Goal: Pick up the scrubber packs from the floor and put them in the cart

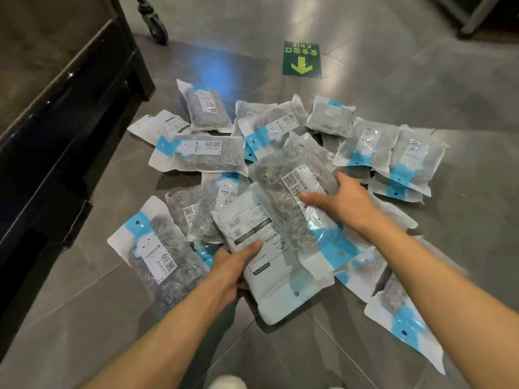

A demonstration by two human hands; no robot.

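Scrubber packs litter grey floor tiles (green exit sticker far), dark cart left. Left hand grips a white-backed pack; right hand grips another pack.

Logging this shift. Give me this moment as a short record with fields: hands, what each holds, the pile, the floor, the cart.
left hand: left hand grips the near pack, plain printed side up
right hand: right hand grips the far pack, label side up
held packs: overlapping, far pack partly on top
pile: many scrubber packs scattered and overlapping on the floor
floor: grey tiles, green exit sticker beyond the pile
cart: dark frame at left, wheel visible
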